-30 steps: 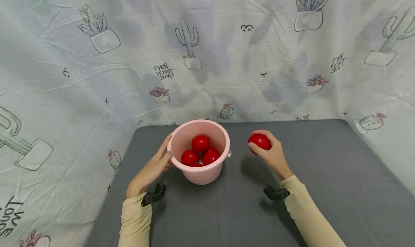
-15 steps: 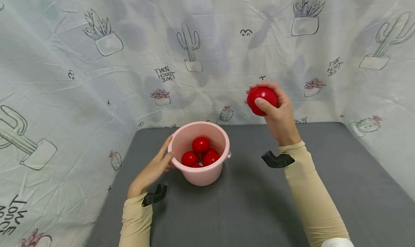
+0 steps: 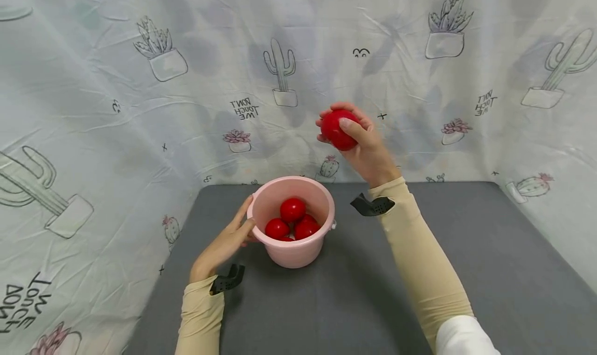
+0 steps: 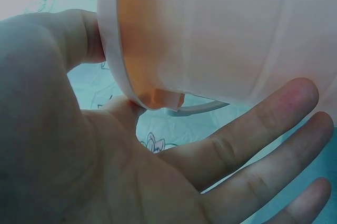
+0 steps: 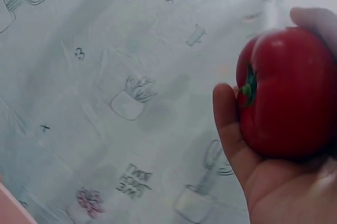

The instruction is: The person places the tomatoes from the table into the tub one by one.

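Note:
A pink bucket stands on the grey table with several red tomatoes inside. At its left side is my left hand, thumb and index finger touching the rim; in the left wrist view the other fingers stretch out straight along the outer wall. High above the table, right of the bucket and beyond its rim, my right hand grips another tomato. Its green stem faces left in the right wrist view, with fingers and thumb round the sides.
The grey table extends right and forward of the bucket. A white cloth printed with cactus drawings hangs behind and along both sides. Part of the bucket's handle shows below the rim in the left wrist view.
My right hand has lifted the tomato from low over the table, right of the bucket, then carried it left. My left hand and the bucket have stayed in place.

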The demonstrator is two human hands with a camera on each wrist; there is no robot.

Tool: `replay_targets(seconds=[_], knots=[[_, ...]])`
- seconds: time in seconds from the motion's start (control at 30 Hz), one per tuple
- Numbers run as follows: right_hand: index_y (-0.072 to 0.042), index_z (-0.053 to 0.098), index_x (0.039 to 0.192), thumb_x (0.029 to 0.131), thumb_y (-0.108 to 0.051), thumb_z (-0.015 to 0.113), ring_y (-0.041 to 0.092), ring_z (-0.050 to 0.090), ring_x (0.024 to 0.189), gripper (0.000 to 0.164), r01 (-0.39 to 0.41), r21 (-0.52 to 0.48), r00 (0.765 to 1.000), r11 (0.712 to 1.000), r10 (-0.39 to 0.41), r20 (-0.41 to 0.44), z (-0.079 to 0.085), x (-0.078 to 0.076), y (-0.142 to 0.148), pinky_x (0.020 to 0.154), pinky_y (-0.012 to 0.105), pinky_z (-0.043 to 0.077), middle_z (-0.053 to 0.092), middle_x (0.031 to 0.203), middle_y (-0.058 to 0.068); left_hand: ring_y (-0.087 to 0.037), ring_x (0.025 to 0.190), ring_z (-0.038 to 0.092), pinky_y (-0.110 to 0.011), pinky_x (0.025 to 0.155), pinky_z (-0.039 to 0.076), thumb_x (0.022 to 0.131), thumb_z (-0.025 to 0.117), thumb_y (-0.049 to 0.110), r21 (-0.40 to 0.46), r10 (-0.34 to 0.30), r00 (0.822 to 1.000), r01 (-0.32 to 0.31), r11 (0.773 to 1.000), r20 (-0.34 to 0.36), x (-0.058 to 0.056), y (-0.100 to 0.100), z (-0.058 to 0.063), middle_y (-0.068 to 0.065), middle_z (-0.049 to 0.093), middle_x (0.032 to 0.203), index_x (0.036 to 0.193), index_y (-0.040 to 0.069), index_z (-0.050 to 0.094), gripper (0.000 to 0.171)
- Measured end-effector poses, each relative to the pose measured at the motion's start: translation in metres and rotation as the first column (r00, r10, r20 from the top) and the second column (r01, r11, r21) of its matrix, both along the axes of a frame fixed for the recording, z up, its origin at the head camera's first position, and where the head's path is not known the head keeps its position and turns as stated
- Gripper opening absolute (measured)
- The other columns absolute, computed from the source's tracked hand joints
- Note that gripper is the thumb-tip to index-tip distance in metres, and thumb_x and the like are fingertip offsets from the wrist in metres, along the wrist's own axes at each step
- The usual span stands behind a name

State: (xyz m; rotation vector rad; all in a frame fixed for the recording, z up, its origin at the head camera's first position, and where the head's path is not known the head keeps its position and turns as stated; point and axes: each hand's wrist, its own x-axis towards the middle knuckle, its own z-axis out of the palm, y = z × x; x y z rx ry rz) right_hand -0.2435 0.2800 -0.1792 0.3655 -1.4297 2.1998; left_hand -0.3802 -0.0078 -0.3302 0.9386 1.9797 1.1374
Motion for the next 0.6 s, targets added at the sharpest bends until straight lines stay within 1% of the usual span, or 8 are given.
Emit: replay_targets(seconds=[0.13,0.23,0.3,0.43,0.6], knots=[[-0.008,0.056,0.116,0.088,-0.019,0.064,0.028,0.057,0.108,0.031,-0.073,-0.004,0.996,0.997,0.073,0.045,-0.008,-0.022,-0.007,0.085,0.036,0.054,0.058,0.117,0.012,-0.019,0.104,0.065,-0.048,0.093,0.045,0.102,0.036,0.046,0.005,0.000,1.000,0.000,1.000,0.011,-0.001,-0.001,-0.001,-0.007,0.068,0.108,0.147,0.053,0.004,0.056],[-0.010,0.058,0.113,0.089,-0.017,0.057,0.026,0.058,0.106,0.025,-0.111,0.031,0.990,0.993,0.107,0.093,-0.018,-0.037,-0.011,0.083,0.034,0.055,0.060,0.114,0.010,-0.019,0.104,0.065,-0.047,0.093,0.045,0.102,0.035,0.046,0.005,0.000,1.000,0.000,1.000,0.017,-0.003,-0.001,-0.004,-0.006,0.068,0.108,0.147,0.053,0.004,0.055],[-0.011,0.060,0.110,0.088,-0.014,0.053,0.025,0.059,0.104,0.023,-0.139,0.052,0.983,0.989,0.131,0.127,-0.027,-0.046,-0.013,0.082,0.034,0.055,0.061,0.112,0.009,-0.018,0.103,0.065,-0.047,0.093,0.045,0.102,0.036,0.046,0.003,0.012,1.000,-0.012,1.000,0.022,-0.004,-0.001,-0.006,-0.005,0.069,0.106,0.147,0.055,0.005,0.055],[-0.013,0.063,0.106,0.088,-0.010,0.051,0.023,0.061,0.101,0.022,-0.211,0.085,0.961,0.974,0.191,0.200,-0.048,-0.060,-0.015,0.081,0.035,0.055,0.063,0.108,0.007,-0.019,0.103,0.066,-0.048,0.093,0.045,0.101,0.037,0.047,0.004,0.032,0.999,-0.032,0.999,0.027,-0.007,-0.001,-0.007,-0.006,0.069,0.104,0.146,0.055,0.006,0.055],[-0.012,0.063,0.107,0.088,-0.011,0.055,0.022,0.063,0.099,0.021,-0.286,0.085,0.925,0.954,0.251,0.285,-0.075,-0.068,-0.011,0.084,0.037,0.055,0.065,0.106,0.006,-0.019,0.104,0.066,-0.048,0.093,0.045,0.101,0.037,0.048,0.007,0.032,0.999,-0.033,0.999,0.038,-0.008,0.000,-0.006,-0.006,0.070,0.106,0.145,0.057,0.007,0.054]])
